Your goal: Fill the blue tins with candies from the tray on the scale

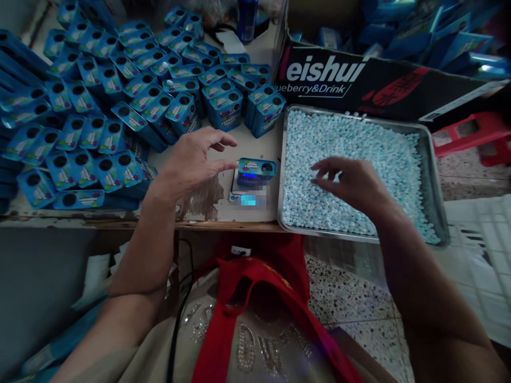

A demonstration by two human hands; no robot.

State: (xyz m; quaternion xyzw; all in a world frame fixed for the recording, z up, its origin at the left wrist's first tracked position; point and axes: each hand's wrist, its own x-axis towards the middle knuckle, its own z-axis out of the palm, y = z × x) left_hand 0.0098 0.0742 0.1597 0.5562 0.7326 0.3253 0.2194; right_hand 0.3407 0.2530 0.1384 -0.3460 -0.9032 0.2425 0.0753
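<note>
A blue candy tin (257,167) with a dark round opening on top stands by itself on a small flat device with a lit display (248,200), possibly a scale; part of the device is blurred. Just left of the tin is my left hand (195,159), its thumb and fingers apart, the thumb tip close to the tin's edge. Whether it touches I cannot tell. My right hand (349,181) hovers over a metal tray (284,175) full of pale blue and white candies (319,138). Its fingers are bent, with a gap to the thumb, and nothing shows between them.
Many similar blue tins (146,90) stand in rows across the table's left and back. Behind the tray sits a black cardboard box (319,74) of blue packs. A red stool (475,133) is at the right. The table's front edge (223,226) lies close to my body.
</note>
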